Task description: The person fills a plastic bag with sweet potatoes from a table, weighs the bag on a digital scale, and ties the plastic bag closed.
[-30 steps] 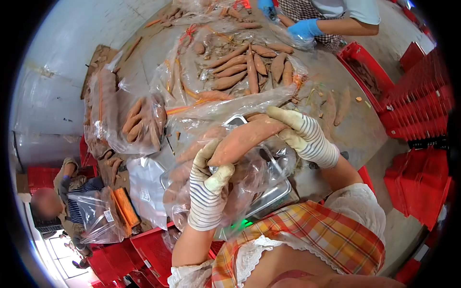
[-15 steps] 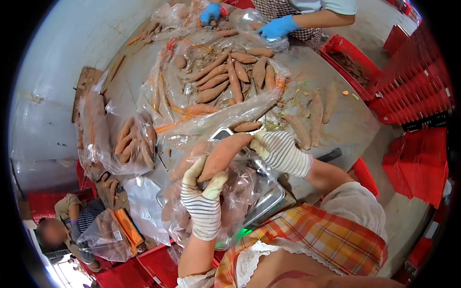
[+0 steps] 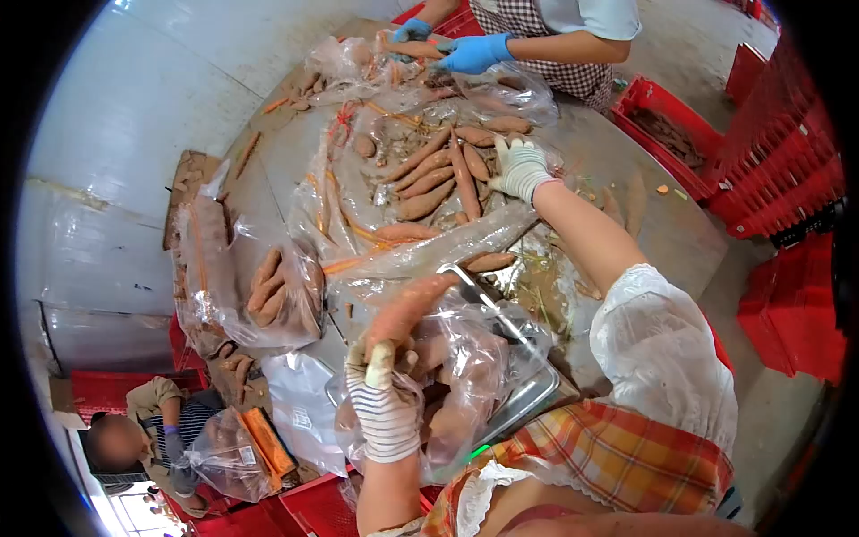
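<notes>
My left hand [image 3: 383, 394], in a striped work glove, is closed around the lower end of a sweet potato [image 3: 408, 309], which tilts up to the right. Beneath it is a clear plastic bag [image 3: 488, 367] with sweet potatoes inside, on a metal tray [image 3: 528, 394]. My right hand [image 3: 521, 170], gloved alike, reaches over the right side of a sweet potato pile [image 3: 428, 183]. Its fingers are apart and over the sweet potatoes there, partly hiding them. Whether it grips one is not clear. The pile lies on an opened plastic bag [image 3: 438, 246].
Across the table [image 3: 689, 242], a co-worker's blue-gloved hands [image 3: 474, 54] handle a sweet potato. A filled bag [image 3: 277, 286] lies at the left. Red crates [image 3: 761, 170] stand at the right. Another person [image 3: 170, 430] sits lower left with a bag.
My right hand has left the held sweet potato and moved up and forward to the pile. My left hand keeps hold of it, lower down. The co-worker's hands have come together around a sweet potato.
</notes>
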A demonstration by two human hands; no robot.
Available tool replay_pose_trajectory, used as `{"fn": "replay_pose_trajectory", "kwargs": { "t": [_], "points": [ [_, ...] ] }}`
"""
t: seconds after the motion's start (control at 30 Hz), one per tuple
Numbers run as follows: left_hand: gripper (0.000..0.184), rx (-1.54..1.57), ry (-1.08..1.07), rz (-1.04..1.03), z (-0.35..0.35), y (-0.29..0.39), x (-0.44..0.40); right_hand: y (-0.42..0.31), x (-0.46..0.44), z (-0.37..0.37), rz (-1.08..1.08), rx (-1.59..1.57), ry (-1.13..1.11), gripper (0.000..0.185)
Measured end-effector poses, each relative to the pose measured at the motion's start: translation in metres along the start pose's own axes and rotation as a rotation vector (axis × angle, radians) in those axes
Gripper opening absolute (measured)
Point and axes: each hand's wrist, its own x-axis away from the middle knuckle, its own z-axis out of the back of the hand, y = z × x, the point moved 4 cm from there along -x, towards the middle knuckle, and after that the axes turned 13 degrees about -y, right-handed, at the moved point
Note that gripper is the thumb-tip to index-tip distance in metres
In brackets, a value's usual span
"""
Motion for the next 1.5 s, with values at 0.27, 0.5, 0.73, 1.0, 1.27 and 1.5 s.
{"fn": "replay_pose_trajectory", "kwargs": {
  "t": [0.27,0.5,0.73,1.0,1.27,1.5],
  "points": [
    [0.032,0.021,-0.051,-0.026,0.01,0.01,0.013,0.034,0.009,-0.001,0.105,-1.397,-0.226,0.034],
    [0.026,0.075,-0.022,0.02,0.014,0.01,0.019,0.004,0.126,0.028,0.692,-2.545,-0.793,0.054],
    [0.033,0.033,-0.175,0.065,-0.007,0.019,0.029,-0.033,0.183,0.043,0.731,-2.509,-0.982,0.082],
    [0.048,-0.016,-0.343,0.095,-0.023,0.026,0.041,-0.053,0.224,0.038,0.755,-2.583,-0.988,0.077],
    [0.053,-0.214,-0.378,0.066,-0.033,0.044,0.052,-0.061,0.244,0.005,0.51,-2.488,-1.073,0.071],
    [0.047,-0.507,-0.184,-0.081,0.006,0.114,0.087,-0.07,0.25,0.036,0.894,-2.17,-1.29,0.094]
  ]
}}
